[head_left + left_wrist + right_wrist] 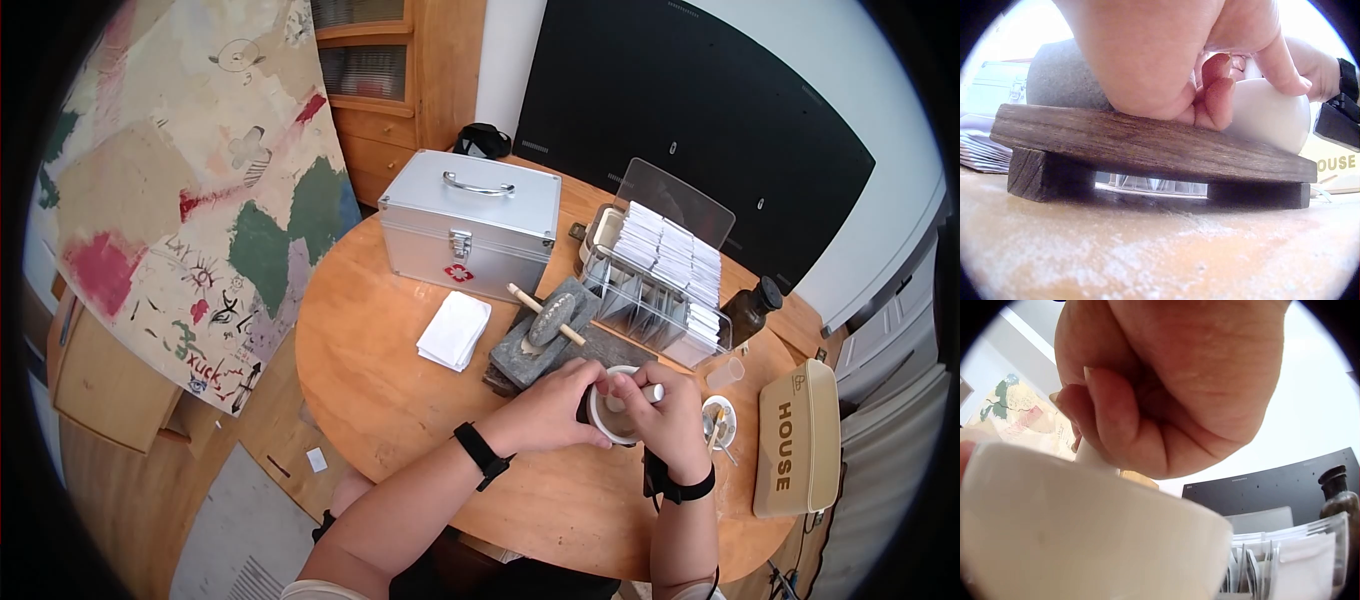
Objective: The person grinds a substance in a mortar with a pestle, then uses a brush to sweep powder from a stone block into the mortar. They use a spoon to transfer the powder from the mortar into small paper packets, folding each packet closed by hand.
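A white mortar [614,424] stands at the near side of the round table, on the right end of a dark wooden stand [1147,140] with short feet. My left hand [555,405] holds the mortar from its left, one finger stretched along its white wall and other fingers curled by its base in the left wrist view. Gripped in my right hand [672,420] is a white pestle [654,393], which tilts into the mortar; its lower end is hidden behind the rim in the right wrist view. A grey stone block [520,352] with a stone wheel [551,318] on a wooden stick sits just beyond my left hand.
A silver first-aid case [470,225] stands at the back, with folded white paper [454,331] before it. Behind the stone are clear boxes of white packets [668,245] and a dark bottle [752,303]. To the right are a small dish [727,432], a plastic cup [725,373] and a cream box [797,440].
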Demonstrator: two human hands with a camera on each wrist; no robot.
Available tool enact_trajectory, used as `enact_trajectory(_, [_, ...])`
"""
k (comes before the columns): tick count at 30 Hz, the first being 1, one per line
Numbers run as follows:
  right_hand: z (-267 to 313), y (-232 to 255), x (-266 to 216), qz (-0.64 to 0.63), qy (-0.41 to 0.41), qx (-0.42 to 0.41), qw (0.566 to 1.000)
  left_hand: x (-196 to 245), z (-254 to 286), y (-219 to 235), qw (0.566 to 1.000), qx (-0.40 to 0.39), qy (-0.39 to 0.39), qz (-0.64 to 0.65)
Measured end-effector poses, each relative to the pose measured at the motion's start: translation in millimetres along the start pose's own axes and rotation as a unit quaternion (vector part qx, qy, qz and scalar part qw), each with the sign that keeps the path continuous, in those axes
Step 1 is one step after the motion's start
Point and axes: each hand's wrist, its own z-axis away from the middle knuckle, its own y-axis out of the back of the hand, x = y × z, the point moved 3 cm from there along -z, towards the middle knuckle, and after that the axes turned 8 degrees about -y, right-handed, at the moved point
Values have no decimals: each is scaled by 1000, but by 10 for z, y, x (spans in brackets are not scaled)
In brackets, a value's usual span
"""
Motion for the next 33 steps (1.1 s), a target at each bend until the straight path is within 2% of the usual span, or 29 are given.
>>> enact_trajectory(27, [-1,-4,22,28,-6,-9,1000,20,-4,9,1000,-1,1,-4])
enact_trajectory(33, [-1,6,20,-16,-17,-2,1000,27,-6,14,1000,-3,4,4])
